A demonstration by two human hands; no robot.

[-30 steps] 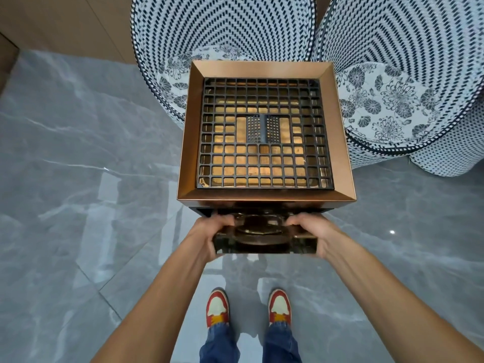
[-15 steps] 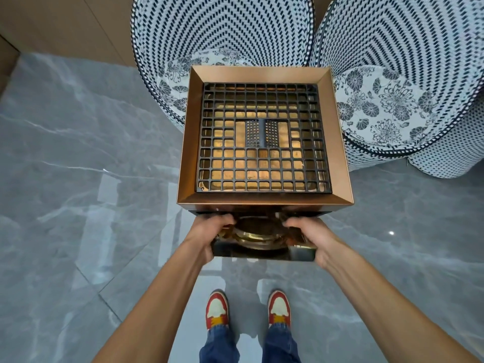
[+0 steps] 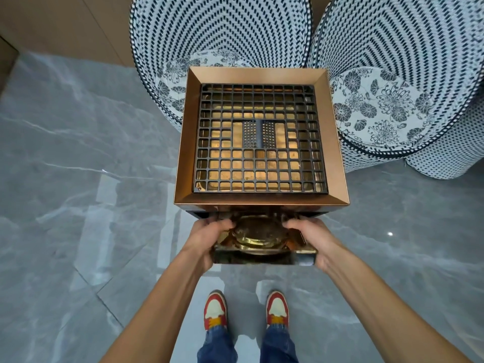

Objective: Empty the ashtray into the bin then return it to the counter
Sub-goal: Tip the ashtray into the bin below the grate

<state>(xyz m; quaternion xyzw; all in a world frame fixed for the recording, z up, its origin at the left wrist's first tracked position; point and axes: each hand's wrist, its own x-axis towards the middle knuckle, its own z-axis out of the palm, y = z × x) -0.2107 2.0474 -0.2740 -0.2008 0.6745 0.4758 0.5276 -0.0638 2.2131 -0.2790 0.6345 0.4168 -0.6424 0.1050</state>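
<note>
A square, shiny metal ashtray [image 3: 260,238] with a round brass dish in its middle is level in front of me, its far edge under the front lip of the bin. My left hand [image 3: 207,239] grips its left side and my right hand [image 3: 313,238] grips its right side. The bin [image 3: 183,153] is a tall box with a copper-coloured sloping rim. A black grate [image 3: 262,163] covers its top. The ashtray's far edge is hidden in the dark slot below the rim.
Two round blue-and-white woven chairs [image 3: 222,35] [image 3: 408,61] with floral cushions stand right behind the bin. Grey glossy marble floor [image 3: 78,205] spreads to the left and right. My red-and-white shoes [image 3: 214,310] are on the floor just short of the bin.
The ashtray has come slightly further out from under the bin's rim toward me, showing more of its brass dish. Both hands keep their grip.
</note>
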